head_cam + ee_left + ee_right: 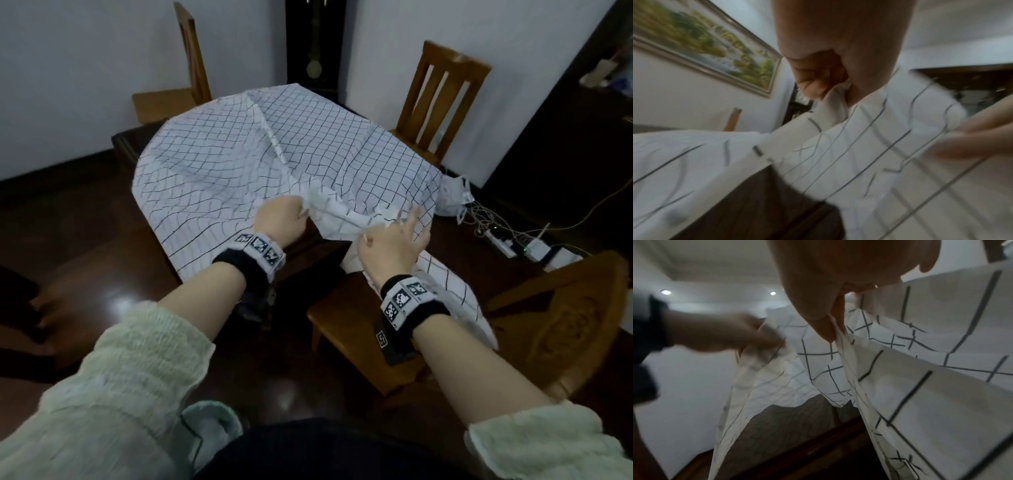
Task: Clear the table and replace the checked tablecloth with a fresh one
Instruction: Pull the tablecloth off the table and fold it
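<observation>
The white checked tablecloth billows up over the dark wooden table, with its near part lifted off the table's corner. My left hand grips a bunched fold of the near edge in a fist; the left wrist view shows that hand curled round the cloth. To its right, my right hand pinches the crumpled edge between thumb and fingers, the other fingers spread. In the right wrist view the thumb and a finger of my right hand clamp a fold of cloth. The right end hangs over a chair.
Wooden chairs stand at the far left, the far right, right below my hands and at the near right. A power strip with tangled cables lies on the dark floor. A pendulum clock stands against the far wall.
</observation>
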A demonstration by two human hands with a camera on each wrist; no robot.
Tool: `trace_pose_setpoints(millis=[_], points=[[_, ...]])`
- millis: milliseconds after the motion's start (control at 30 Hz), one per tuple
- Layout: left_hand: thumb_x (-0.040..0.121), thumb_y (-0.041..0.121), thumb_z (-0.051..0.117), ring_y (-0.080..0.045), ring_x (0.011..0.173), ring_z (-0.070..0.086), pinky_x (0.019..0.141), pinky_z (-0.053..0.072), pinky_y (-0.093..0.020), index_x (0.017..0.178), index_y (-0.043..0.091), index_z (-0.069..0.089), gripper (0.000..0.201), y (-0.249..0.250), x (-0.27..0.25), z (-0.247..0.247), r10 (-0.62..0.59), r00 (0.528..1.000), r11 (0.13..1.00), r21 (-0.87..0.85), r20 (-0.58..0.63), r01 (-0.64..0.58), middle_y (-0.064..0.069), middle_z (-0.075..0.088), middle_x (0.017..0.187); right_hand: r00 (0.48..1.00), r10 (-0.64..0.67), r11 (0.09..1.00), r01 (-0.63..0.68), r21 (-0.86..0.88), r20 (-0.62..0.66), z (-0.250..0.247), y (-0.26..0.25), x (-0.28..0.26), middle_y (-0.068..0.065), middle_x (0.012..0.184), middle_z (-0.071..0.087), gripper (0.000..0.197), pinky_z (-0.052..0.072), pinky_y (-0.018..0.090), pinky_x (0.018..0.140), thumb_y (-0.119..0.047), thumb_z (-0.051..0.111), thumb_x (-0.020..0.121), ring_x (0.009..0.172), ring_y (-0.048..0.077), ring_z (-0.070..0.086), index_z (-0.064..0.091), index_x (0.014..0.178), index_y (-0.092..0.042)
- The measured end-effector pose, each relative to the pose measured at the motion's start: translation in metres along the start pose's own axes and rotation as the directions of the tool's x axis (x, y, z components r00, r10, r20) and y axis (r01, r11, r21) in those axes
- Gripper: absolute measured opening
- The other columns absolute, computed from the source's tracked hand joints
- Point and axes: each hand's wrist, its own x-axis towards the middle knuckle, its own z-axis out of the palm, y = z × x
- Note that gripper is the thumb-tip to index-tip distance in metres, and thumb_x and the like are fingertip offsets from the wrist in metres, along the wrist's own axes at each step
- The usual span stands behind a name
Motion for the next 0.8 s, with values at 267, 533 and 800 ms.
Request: trace_pose_setpoints(millis=[267, 533, 800], points=[[0.091, 0.012, 0.047, -0.024, 0.072, 0.052, 0.061, 0.041, -0.032, 0.071, 0.009, 0.047, 0.020, -0.009, 0.008, -0.014, -0.132, 0.988, 0.985, 0.119, 0.084, 0.122, -0.005, 0.051, 0.072, 0.993, 0.100, 0.994, -0.103, -0.036, -0.067, -0.021, 0.020, -0.003, 0.013, 0.160, 0.012, 0.045, -0.001, 0.063, 0.114, -0.043, 0.039, 0.095, 0.147, 0.038, -0.004, 0.067, 0.119, -0.018], [0.091, 0.019, 0.048, -0.023, 0.074, 0.052, 0.065, 0.039, -0.029, 0.073, 0.007, 0.055, 0.022, 0.021, -0.010, -0.021, 0.034, 0.993, 0.995, -0.097, 0.116, -0.022, -0.005, 0.054, 0.073, 0.992, -0.117, 0.957, 0.099, -0.273, -0.048, -0.015, 0.002, -0.040, 0.013, 0.160, 0.015, 0.035, -0.010, 0.073, 0.106, -0.039, 0.045, 0.091, 0.143, 0.050, -0.009, 0.070, 0.073, -0.022], [0.091, 0.017, 0.052, -0.018, 0.065, 0.044, 0.057, 0.027, -0.027, 0.068, 0.011, 0.051, 0.023, 0.054, -0.034, -0.025, 0.399, 0.915, 0.911, -0.141, 0.055, -0.388, 0.008, 0.042, 0.059, 0.861, -0.403, 0.915, 0.390, -0.105, -0.309, -0.025, -0.014, -0.050, 0.006, 0.140, 0.053, 0.027, 0.002, 0.071, 0.107, -0.034, 0.057, 0.086, 0.139, 0.039, 0.032, 0.075, 0.097, -0.016]])
